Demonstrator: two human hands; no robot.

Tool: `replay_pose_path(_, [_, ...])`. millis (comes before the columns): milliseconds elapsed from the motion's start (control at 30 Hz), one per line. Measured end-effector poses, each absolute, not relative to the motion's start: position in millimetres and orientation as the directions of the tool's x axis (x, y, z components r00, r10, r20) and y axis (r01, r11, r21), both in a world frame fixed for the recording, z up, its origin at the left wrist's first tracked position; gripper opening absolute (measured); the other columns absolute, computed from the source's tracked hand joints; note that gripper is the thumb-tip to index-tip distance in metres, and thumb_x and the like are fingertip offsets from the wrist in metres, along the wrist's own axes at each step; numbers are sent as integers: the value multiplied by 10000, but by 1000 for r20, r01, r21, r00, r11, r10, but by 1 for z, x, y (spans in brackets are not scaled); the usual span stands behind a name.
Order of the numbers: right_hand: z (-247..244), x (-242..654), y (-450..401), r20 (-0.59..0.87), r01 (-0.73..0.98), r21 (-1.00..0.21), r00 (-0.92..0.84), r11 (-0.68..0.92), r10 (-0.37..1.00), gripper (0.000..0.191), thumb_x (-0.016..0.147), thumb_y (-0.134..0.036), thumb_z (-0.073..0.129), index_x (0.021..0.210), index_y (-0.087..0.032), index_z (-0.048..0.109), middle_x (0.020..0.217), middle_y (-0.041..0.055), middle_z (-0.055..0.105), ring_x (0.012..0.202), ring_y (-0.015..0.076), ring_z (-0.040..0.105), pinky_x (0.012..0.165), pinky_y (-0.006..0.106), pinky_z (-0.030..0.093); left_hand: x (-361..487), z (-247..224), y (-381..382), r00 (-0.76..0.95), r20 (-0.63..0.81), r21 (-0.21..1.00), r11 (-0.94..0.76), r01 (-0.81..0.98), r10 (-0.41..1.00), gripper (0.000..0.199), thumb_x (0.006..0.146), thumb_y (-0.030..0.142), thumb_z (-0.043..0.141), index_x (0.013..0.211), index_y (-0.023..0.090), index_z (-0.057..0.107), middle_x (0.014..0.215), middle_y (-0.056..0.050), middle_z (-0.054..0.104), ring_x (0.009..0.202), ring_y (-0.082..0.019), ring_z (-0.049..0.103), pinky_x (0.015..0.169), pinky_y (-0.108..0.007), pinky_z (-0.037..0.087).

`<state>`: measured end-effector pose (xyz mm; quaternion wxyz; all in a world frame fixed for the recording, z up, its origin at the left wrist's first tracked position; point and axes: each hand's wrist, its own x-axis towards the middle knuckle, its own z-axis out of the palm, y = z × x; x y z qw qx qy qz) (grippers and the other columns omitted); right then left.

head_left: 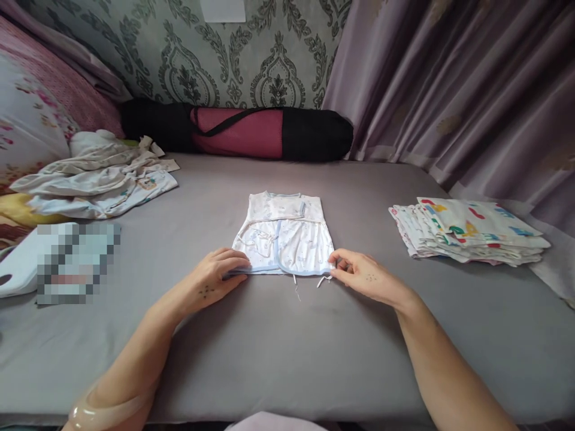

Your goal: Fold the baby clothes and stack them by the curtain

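A small white baby garment [300, 239] with light blue trim lies flat on a grey sheet [287, 347], its sleeves folded in across the top. Its lower left corner is pinched between the thumb and fingers of my left hand [218, 276]. At the lower right corner my right hand [362, 275] grips the hem between thumb and index finger. Thin white ties hang out below the hem, near my right hand.
Folded cloths are stacked [471, 233] at the right. Crumpled clothes [103, 176] lie at the back left, with a white object [27, 260] and a blurred item [78, 263] in front. A black and pink long bag [238, 131] rests along the wall.
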<state>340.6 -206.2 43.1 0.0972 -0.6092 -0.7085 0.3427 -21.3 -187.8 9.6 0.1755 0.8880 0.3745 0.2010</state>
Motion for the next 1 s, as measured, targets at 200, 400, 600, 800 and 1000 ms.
replay_pose_path(200, [39, 347, -208, -275, 795, -593, -348, 127, 896, 240, 858, -238, 535, 1082, -264, 618, 930, -9, 647, 753, 135, 581, 678, 250, 430, -19, 7, -191, 633, 246, 390, -673, 629, 734, 221, 983, 237, 465, 1049, 235, 677, 1125, -57, 688, 1037, -178, 624, 886, -300, 511])
replay_pose_path(400, [46, 336, -210, -136, 862, -450, -325, 234, 936, 182, 848, -131, 486, 945, -257, 574, 911, -20, 613, 720, 129, 564, 654, 248, 414, -14, 11, -195, 587, 275, 338, -648, 683, 762, 254, 1009, 250, 409, 1129, 217, 630, 1128, -68, 689, 1021, -185, 642, 871, -298, 518])
replay_pose_path(600, [45, 330, -208, 54, 895, -291, -339, 340, 939, 157, 859, -105, 498, 888, -225, 596, 982, 33, 638, 808, 177, 627, 736, 320, 496, -12, 8, -196, 572, 322, 353, -656, 667, 754, 268, 1014, 201, 371, 1207, 214, 557, 1155, -79, 678, 1043, -188, 643, 871, -298, 523])
replay_pose_path(800, [23, 335, -203, 202, 736, -283, -581, 615, 788, 616, 794, 41, 423, 1332, -228, 558, 1428, 65, 563, 1356, 215, 484, 1171, 466, 359, -14, 0, -191, 622, 353, 312, -715, 626, 699, 318, 950, 122, 423, 1241, 192, 530, 1213, -105, 642, 1156, -216, 570, 988, -348, 475])
replay_pose_path(1000, [15, 334, -202, 155, 703, -331, -618, 630, 771, 574, 896, 16, 386, 1391, -222, 554, 1477, 75, 520, 1370, 205, 476, 1174, 433, 384, -19, -3, -186, 598, 345, 194, -679, 709, 723, 353, 975, 164, 384, 1208, 247, 636, 1214, -62, 701, 1166, -261, 578, 969, -425, 458])
